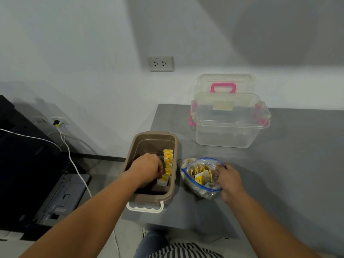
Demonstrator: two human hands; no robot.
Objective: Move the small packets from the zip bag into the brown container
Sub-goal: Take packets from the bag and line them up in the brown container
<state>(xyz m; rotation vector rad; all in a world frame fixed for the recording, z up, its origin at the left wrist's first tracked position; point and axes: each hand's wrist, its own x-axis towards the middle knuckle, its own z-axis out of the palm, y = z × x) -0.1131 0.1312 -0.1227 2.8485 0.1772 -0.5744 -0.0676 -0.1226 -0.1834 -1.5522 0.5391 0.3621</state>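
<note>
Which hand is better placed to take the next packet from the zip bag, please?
Probably the right hand: it holds the zip bag's open mouth, while the left hand is down in the brown container.

Dim, cool light — broad soft shadows across the wall (pixel 260 38), wide-angle bowing at the edges, detail slightly soft
</note>
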